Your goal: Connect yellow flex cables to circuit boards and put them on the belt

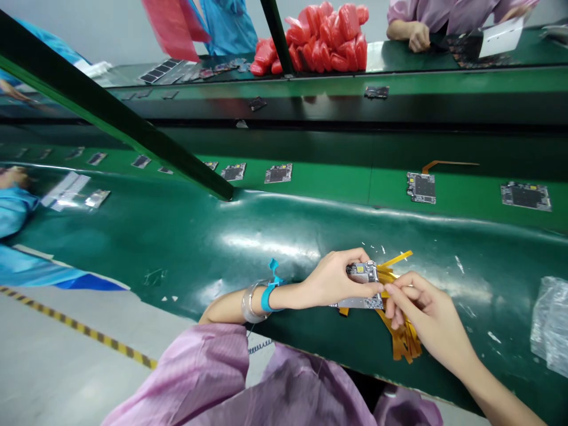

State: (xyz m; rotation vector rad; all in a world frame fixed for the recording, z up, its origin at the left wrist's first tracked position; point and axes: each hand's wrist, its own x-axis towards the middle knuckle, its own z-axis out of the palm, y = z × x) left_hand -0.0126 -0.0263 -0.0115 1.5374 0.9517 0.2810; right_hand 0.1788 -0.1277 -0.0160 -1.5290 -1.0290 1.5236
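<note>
My left hand [333,278] is closed around a small circuit board [366,271], thumb across its front and fingers behind. A blue wrist strap [267,297] and a clear bangle circle that wrist. At the board's right edge, my right hand [419,307] pinches with thumb and forefinger, touching an orange flex cable [385,293] there. Whether the cable is joined to the board is hidden by the fingertips. Under and around both hands lies a pile of orange flex cables [406,344] on the green mat [284,242].
Behind the mat runs a green conveyor [346,177] with several circuit boards, one bearing an orange flex cable [448,163]. A slanted dark green post [133,127] crosses the left. Clear plastic bags [550,325] lie right; red bundles [326,38] are piled behind. Co-workers sit opposite and left.
</note>
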